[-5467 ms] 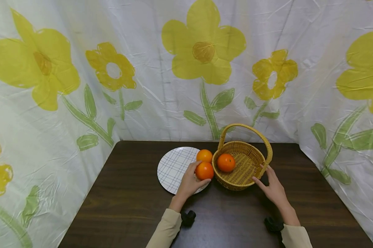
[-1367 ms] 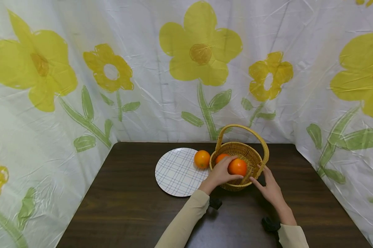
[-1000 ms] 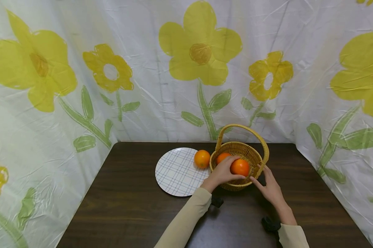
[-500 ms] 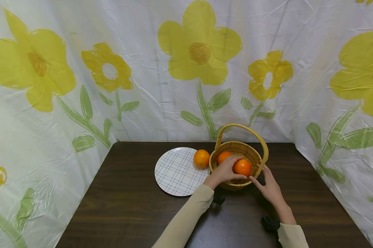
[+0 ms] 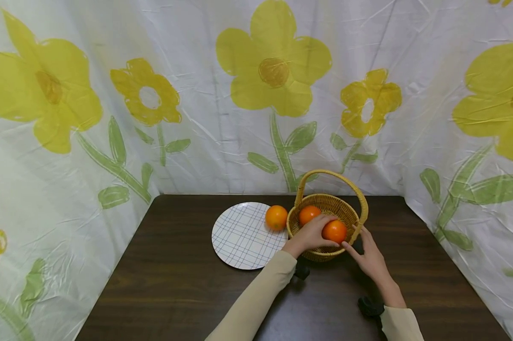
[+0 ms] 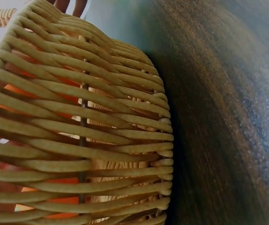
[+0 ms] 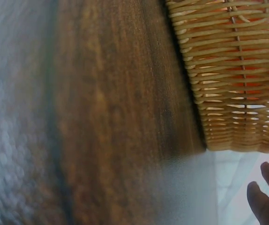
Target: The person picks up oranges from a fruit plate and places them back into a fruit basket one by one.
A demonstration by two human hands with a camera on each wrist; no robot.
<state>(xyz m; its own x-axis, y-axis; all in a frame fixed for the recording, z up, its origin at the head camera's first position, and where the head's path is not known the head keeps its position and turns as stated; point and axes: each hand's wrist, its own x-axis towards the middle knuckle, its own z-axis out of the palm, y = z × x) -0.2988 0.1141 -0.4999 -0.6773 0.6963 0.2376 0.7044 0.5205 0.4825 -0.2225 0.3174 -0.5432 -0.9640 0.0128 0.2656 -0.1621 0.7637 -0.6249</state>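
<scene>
My left hand (image 5: 312, 236) reaches over the near rim of the wicker basket (image 5: 320, 255) and grips an orange (image 5: 335, 231), thumb at the front and fingers behind. Beside it, farther back in the basket, lies another orange (image 5: 309, 214). My right hand (image 5: 372, 258) touches the basket's right side, thumb at the front rim and spread fingers by the foot of the handle (image 5: 362, 208). In the right wrist view, some fingers (image 7: 265, 187) stick out past the weave. A third orange (image 5: 276, 218) rests on the right edge of a checked plate (image 5: 239, 237).
A dark wooden table (image 5: 175, 293) bears everything. Behind it hangs a white curtain (image 5: 213, 142) printed with yellow flowers. The basket stands right against the plate's right side, and its tall handle arches above the opening. A black wrist device (image 5: 370, 308) sits on the right wrist.
The left hand has carried an orange from the plate into the basket and then slid slightly right with it, showing more of the one behind. The right hand has stayed at the basket.
</scene>
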